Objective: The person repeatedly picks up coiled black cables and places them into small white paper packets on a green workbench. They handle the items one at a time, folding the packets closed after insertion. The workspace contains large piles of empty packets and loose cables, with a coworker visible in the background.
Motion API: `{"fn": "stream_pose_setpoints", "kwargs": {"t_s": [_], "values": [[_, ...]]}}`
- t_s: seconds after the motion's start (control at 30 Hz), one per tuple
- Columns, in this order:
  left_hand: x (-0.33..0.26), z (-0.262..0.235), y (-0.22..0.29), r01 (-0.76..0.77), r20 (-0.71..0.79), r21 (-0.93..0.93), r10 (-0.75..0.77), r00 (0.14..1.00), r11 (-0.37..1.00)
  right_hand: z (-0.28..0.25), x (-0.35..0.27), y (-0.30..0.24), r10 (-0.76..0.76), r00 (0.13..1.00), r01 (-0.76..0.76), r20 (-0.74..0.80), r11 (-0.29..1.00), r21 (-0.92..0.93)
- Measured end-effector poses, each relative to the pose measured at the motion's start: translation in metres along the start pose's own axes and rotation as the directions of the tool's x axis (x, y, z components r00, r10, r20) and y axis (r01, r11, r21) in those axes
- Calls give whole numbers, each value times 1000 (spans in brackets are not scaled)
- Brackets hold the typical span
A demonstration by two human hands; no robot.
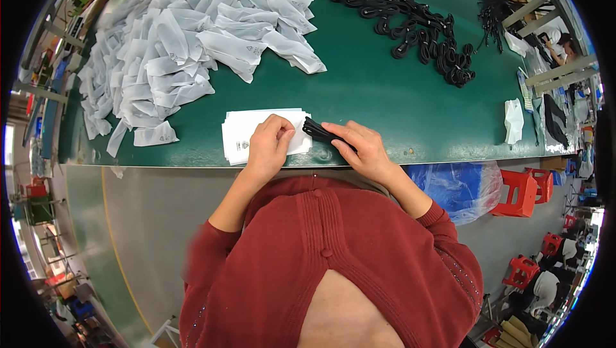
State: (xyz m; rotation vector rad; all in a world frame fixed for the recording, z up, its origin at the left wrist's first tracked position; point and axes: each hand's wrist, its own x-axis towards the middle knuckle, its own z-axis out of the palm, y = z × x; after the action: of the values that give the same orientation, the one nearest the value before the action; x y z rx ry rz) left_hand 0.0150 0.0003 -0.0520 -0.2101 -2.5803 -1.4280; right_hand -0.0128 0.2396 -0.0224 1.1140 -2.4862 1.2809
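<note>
A stack of flat white plastic bags [240, 131] lies at the table's near edge. My left hand [269, 147] rests over it, fingers curled and thumb against forefinger, pinching at the top bag near the opening on its right side. My right hand [362, 150] is closed round a coiled black cable [314, 130]. One looped end of the cable pokes out toward the left and touches the right edge of the stack. How much of the bag is between my left fingertips is partly hidden.
A big heap of filled white bags [173, 40] covers the table's far left. Several coiled black cables [417, 24] lie at the far right, with a crumpled white packet [513, 121] nearer the right end. Beyond the near edge are a plastic-covered blue bundle [452, 187] and red stools [515, 192].
</note>
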Motion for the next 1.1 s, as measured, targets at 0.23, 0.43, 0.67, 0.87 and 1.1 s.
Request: {"fn": "stream_pose_setpoints", "kwargs": {"t_s": [0.23, 0.43, 0.67, 0.87, 1.1], "values": [[3, -5, 7, -82, 23, -156, 87, 996, 984, 2, 2, 14, -9, 985, -14, 175, 991, 131], [9, -13, 26, -349, 103, 23, 345, 933, 937, -1, 10, 10, 512, 646, -748, 566, 278, 602], [18, -16, 37, -294, 32, 21, 293, 955, 956, 9, 13, 2, 219, 960, -275, 175, 850, 450], [54, -50, 36, -92, -85, -457, 60, 995, 885, -5, 49, -3, 35, 978, 57, -206, 904, 424], [108, -120, 23, -234, -564, 66, 230, 793, 970, -86, 87, 139, 213, 835, -517, -508, 619, -591]]}}
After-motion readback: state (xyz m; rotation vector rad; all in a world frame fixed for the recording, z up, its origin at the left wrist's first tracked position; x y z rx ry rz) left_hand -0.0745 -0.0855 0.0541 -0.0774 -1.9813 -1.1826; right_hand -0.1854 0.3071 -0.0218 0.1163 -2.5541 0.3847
